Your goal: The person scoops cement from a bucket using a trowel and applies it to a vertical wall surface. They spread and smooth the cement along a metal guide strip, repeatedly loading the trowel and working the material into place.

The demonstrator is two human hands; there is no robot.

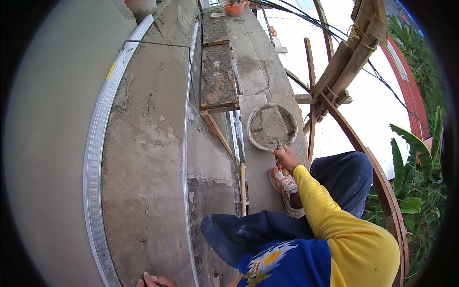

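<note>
My right hand (pixel 286 159) is closed round the wooden handle of a trowel (pixel 274 124). The trowel's blade lies in a round bucket (pixel 250 128) that holds grey mortar (pixel 256 125). The bucket stands on the plank walkway, just beyond my shoe. At the lower edge, my left hand (pixel 157 281) shows only in part, its fingers apart at the rough mortar strip (pixel 143 201). Nothing shows in those fingers. A metal edge strip (pixel 94 162) borders the mortar on the left, and a thin pale strip (pixel 185 158) borders it on the right.
A bent metal rod (pixel 158 43) crosses the strips farther up. Mortar-stained boards (pixel 218 79) lie beside the walkway (pixel 279 71), with an orange bucket (pixel 234 8) at its far end. Timber scaffolding (pixel 351 57) and cables (pixel 377 71) stand to the right, above plants (pixel 420 191).
</note>
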